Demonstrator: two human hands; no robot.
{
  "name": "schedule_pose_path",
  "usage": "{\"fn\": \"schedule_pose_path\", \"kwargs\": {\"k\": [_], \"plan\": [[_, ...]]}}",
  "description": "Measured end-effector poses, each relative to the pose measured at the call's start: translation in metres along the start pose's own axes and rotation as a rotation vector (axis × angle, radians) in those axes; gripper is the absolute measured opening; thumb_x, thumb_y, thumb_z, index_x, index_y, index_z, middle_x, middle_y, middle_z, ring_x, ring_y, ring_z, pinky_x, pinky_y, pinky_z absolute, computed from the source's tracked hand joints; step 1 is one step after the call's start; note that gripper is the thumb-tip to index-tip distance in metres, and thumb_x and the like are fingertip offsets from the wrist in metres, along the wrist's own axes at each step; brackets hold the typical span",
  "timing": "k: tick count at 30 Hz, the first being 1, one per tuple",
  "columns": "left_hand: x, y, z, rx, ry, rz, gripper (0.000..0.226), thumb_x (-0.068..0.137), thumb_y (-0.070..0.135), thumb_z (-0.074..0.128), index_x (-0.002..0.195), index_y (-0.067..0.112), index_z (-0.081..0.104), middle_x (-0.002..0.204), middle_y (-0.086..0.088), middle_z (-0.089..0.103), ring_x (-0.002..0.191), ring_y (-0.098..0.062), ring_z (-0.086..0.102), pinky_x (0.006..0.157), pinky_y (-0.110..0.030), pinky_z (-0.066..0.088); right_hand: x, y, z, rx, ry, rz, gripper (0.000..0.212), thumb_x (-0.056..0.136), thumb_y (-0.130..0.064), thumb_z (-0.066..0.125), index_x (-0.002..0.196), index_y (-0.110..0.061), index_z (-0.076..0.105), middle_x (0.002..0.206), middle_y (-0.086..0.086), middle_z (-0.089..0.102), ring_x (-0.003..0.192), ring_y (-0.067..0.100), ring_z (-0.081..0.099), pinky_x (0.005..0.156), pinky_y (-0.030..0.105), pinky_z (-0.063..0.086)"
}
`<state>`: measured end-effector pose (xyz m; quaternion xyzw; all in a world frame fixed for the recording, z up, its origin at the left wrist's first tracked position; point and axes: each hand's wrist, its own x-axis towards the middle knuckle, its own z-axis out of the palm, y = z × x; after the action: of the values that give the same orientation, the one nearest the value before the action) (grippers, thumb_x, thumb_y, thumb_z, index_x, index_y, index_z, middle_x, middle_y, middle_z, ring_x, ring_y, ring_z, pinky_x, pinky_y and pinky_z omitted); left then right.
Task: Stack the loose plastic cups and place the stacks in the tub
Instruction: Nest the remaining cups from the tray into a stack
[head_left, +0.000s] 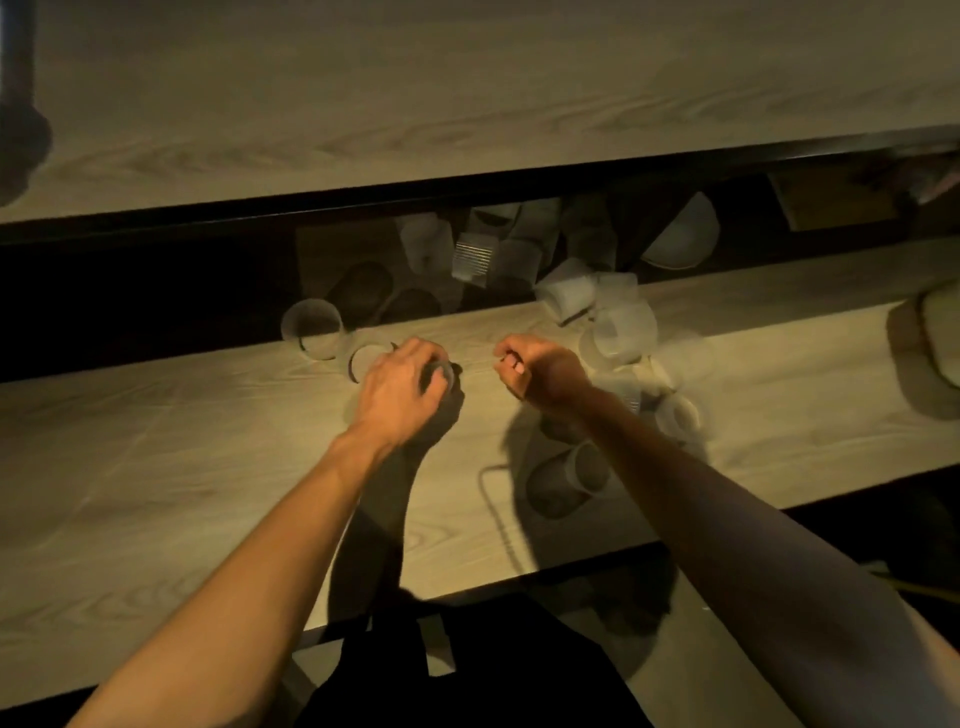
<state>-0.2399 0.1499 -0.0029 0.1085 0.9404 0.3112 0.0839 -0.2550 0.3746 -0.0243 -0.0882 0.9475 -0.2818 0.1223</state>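
Clear plastic cup (440, 375): grasped from above by the fingers of the left hand (402, 387), at the pale wood-grain surface (208, 467); whether it touches the surface cannot be told.
Right hand (540, 371): just right of the held cup, fingers clenched, nothing visible in them.
Heap of translucent plastic cups (621, 332): farther right of the held cup, several tipped over.
Single upright clear cup (311, 326): left of the held cup.
One fallen cup (589, 467): right of the held cup, nearer the person.
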Motion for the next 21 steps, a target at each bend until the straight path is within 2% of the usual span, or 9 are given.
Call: {"fn": "schedule_pose_path", "kwargs": {"k": [3, 5, 7, 10, 14, 16, 18, 19, 21], "plan": [[-0.005, 0.022, 0.024, -0.036, -0.094, 0.054, 0.014, 0.093, 0.030, 0.060, 0.106, 0.025, 0.063, 0.107, 0.005, 0.064, 0.097, -0.017, 0.061, 0.087, -0.038, 0.050, -0.014, 0.016, -0.021, -0.148, -0.202, 0.021, 0.016, 0.094, -0.026, 0.063, 0.108, -0.020, 0.065, 0.097, -0.005, 0.061, 0.093, 0.017, 0.061, 0.076, 0.025, 0.043], [-0.009, 0.036, 0.038, -0.043, -0.173, 0.049, 0.006, 0.092, 0.036, 0.060, 0.096, 0.031, 0.058, 0.102, 0.011, 0.064, 0.091, -0.013, 0.060, 0.078, -0.032, 0.048, -0.026, 0.024, -0.034, -0.196, -0.320, 0.097, 0.019, 0.091, -0.030, 0.066, 0.110, -0.024, 0.064, 0.102, -0.004, 0.063, 0.096, 0.016, 0.061, 0.078, 0.027, 0.043], [-0.010, 0.050, 0.051, -0.040, -0.236, 0.066, 0.010, 0.090, 0.037, 0.061, 0.088, 0.033, 0.052, 0.098, 0.014, 0.064, 0.087, -0.010, 0.060, 0.072, -0.029, 0.043, -0.034, 0.029, -0.044, -0.247, -0.439, 0.120, 0.028, 0.090, -0.035, 0.069, 0.116, -0.027, 0.063, 0.107, -0.006, 0.062, 0.095, 0.013, 0.057, 0.079, 0.026, 0.042], [-0.007, 0.067, 0.065, -0.041, -0.301, 0.077, 0.009, 0.091, 0.030, 0.062, 0.100, 0.032, 0.061, 0.100, 0.011, 0.066, 0.086, -0.012, 0.062, 0.072, -0.027, 0.043, -0.047, 0.035, -0.051, -0.412, -0.585, 0.055, 0.039, 0.086, -0.043, 0.073, 0.120, -0.027, 0.063, 0.116, -0.002, 0.061, 0.112, 0.021, 0.057, 0.096, 0.037, 0.045], [-0.004, 0.073, 0.072, -0.022, -0.347, 0.075, 0.017, 0.092, 0.028, 0.061, 0.109, 0.026, 0.063, 0.101, 0.009, 0.065, 0.088, -0.015, 0.063, 0.078, -0.033, 0.050, -0.064, 0.045, -0.044, -0.500, -0.548, -0.034, 0.036, 0.075, -0.023, 0.083, 0.108, -0.021, 0.070, 0.116, 0.005, 0.064, 0.115, 0.028, 0.054, 0.102, 0.043, 0.038], [-0.003, 0.072, 0.074, -0.013, -0.354, 0.076, 0.017, 0.093, 0.028, 0.060, 0.110, 0.026, 0.063, 0.099, 0.010, 0.063, 0.088, -0.015, 0.063, 0.078, -0.033, 0.051, -0.065, 0.053, -0.034, -0.553, -0.400, -0.218, 0.025, 0.066, -0.014, 0.087, 0.086, -0.019, 0.074, 0.091, 0.004, 0.070, 0.091, 0.026, 0.066, 0.086, 0.039, 0.049], [-0.002, 0.072, 0.074, -0.006, -0.342, 0.064, 0.017, 0.095, 0.029, 0.057, 0.111, 0.027, 0.062, 0.099, 0.010, 0.063, 0.088, -0.015, 0.064, 0.077, -0.032, 0.050, -0.062, 0.056, -0.028, -0.497, -0.343, -0.247, 0.013, 0.070, -0.016, 0.081, 0.066, -0.017, 0.068, 0.063, 0.002, 0.064, 0.058, 0.023, 0.065, 0.061, 0.028, 0.051], [-0.002, 0.071, 0.073, -0.002, -0.336, 0.049, 0.018, 0.096, 0.030, 0.056, 0.113, 0.027, 0.061, 0.102, 0.008, 0.063, 0.089, -0.015, 0.064, 0.078, -0.032, 0.051, -0.059, 0.050, -0.026, -0.512, -0.281, -0.278, 0.015, 0.082, -0.021, 0.068, 0.069, -0.015, 0.069, 0.063, 0.004, 0.064, 0.057, 0.025, 0.065, 0.059, 0.028, 0.050], [-0.002, 0.071, 0.069, 0.019, -0.342, 0.010, 0.024, 0.095, 0.033, 0.055, 0.119, 0.028, 0.056, 0.109, 0.006, 0.064, 0.092, -0.016, 0.063, 0.080, -0.033, 0.051, -0.049, 0.034, -0.022, -0.568, -0.277, -0.235, 0.028, 0.099, -0.029, 0.047, 0.100, -0.013, 0.070, 0.093, 0.008, 0.069, 0.087, 0.026, 0.068, 0.077, 0.035, 0.051]]}}
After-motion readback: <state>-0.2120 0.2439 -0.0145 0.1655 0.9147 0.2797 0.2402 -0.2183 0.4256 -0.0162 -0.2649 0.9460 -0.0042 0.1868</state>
